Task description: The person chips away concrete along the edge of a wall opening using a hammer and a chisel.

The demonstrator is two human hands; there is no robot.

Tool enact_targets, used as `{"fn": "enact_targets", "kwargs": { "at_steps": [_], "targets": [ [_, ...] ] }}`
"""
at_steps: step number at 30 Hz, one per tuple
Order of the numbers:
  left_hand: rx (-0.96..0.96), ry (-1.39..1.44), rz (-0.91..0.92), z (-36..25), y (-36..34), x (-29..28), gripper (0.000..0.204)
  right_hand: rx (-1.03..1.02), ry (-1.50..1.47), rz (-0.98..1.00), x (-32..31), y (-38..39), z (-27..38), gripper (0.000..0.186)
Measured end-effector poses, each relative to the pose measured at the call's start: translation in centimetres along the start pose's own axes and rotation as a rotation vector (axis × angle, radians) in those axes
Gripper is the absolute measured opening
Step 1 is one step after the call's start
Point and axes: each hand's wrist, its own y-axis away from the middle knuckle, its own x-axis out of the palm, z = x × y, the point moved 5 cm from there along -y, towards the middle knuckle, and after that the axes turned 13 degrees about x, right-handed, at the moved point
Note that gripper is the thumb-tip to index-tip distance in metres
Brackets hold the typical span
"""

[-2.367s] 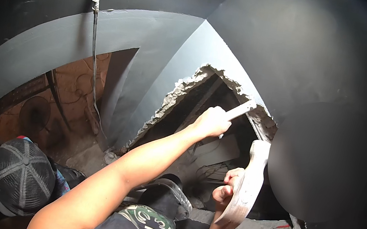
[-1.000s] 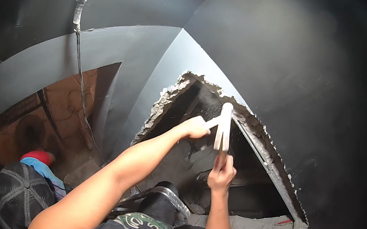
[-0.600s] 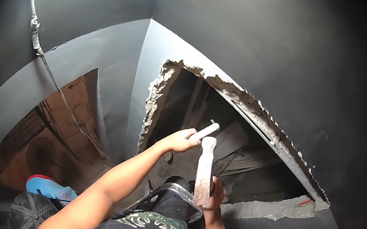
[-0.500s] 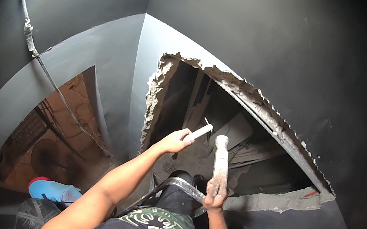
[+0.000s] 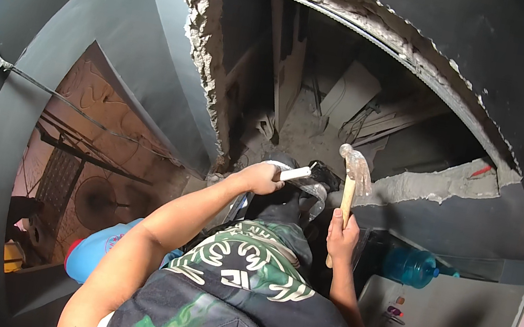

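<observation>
My left hand [image 5: 259, 178] is closed around a white cylindrical rod [image 5: 295, 173] with a thin, narrow tip at its far end. To the right, my right hand [image 5: 342, 237] grips the wooden handle of a claw hammer [image 5: 348, 193], its dusty head upward. The rod and the hammer are apart, both in front of my body. Beyond them gapes a large cut-out in a dark grey wall, bordered by a broken, rough plaster edge [image 5: 208, 42]. A metal strip [image 5: 407, 57] runs along its upper side.
Loose boards [image 5: 351, 95] lie inside the cut-out. On the right is a blue water jug [image 5: 408, 266]. At left, a cable [image 5: 76, 105] crosses a second opening, with a round fan [image 5: 95, 201] beyond and a light-blue item [image 5: 99, 254] nearby.
My view has tilted lower, bringing more of my body and the water jug into sight. The hammer has turned more sideways, showing its claw and wooden handle; both hands keep their holds.
</observation>
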Motion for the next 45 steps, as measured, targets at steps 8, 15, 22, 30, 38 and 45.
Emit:
{"fn": "enact_targets", "kwargs": {
  "at_steps": [8, 15, 22, 30, 38, 45],
  "targets": [
    [-0.144, -0.245, 0.18, 4.4, -0.4, 4.9, 0.027, 0.313, 0.047, 0.094, -0.8, 2.1, -0.9, 0.044],
    [-0.245, -0.327, 0.027, 5.2, 0.8, 6.2, 0.028, 0.23, -0.041, 0.114, 0.2, 0.2, 3.1, 0.043],
    [-0.351, -0.326, 0.103, 2.0, 0.8, 5.0, 0.033, -0.092, 0.115, 0.036, 0.0, 0.2, 4.9, 0.038],
    [-0.396, -0.317, 0.047, 0.4, 0.6, 4.6, 0.032, 0.051, 0.563, 0.088, 2.9, 0.6, 0.4, 0.04],
    [-0.309, -0.252, 0.16, 2.1, 0.0, 5.3, 0.061, -0.066, 0.325, 0.076, 2.1, 1.1, 5.8, 0.039],
    [-0.428, -0.278, 0.121, 1.7, 0.2, 5.4, 0.03, 0.033, 0.451, 0.12, 3.2, -0.6, -3.7, 0.04]
  ]
}}
